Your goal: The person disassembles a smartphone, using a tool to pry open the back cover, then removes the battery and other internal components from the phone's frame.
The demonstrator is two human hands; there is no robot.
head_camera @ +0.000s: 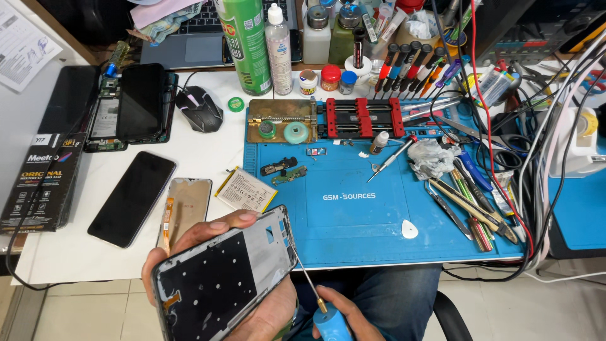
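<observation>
My left hand [252,303] cups a stripped phone frame [221,278], fingers curled over its top edge. Just right of it, my right hand [344,316] pinches a blue-handled screwdriver [312,292], tip against the frame's edge. Beyond my left hand lie a battery [245,189] and dark phone [131,197].

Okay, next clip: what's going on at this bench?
A person at a cluttered repair bench holds a phone frame in the left hand, tilted over the lap. The right hand grips a blue-handled screwdriver, its tip at the frame's right edge. On the blue mat lie a battery and small boards; a loose screen lies on the white table.
</observation>
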